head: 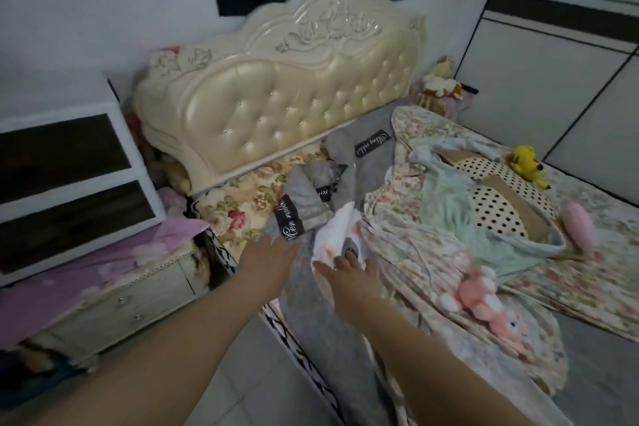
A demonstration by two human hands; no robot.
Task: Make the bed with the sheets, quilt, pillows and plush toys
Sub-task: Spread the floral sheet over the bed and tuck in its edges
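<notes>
Near edge of bed:
- Your left hand [273, 252] is flat, fingers straight and together, holding nothing. It lies over the grey sheet [311, 339] at the bed's side. You cannot tell whether it presses down.
- Your right hand [345, 273] is just beside it, fingers spread and relaxed, with no grip. The fingertips touch a white cloth with pink print [335, 235] bunched on the grey sheet.
- The grey sheet runs from the lower edge of view up toward the headboard, rumpled.

Mid bed:
- A floral quilt [415, 252] is heaped to the right of your hands, overlapping the grey sheet.
- A pink plush toy [484, 301] lies on the quilt.
- A grey pillow with black labels [304, 204] sits crumpled just past your left hand. A floral pillow [235, 207] lies beside it at the bed's corner.
- A mint blanket [446, 211] is draped partly over a polka-dot pillow [498, 204].
- A pink oblong plush [577, 225] lies just beside that pillow.

Far side:
- A yellow plush toy [527, 162] lies on the floral bedding near the wardrobe [553, 45].
- The cream tufted headboard [294, 97] stands at the head.
- More plush toys [439, 83] are piled beyond the headboard's right end.

Left of bed:
- A nightstand [121, 294] under a pink cloth carries a white drawer box [69, 176].
</notes>
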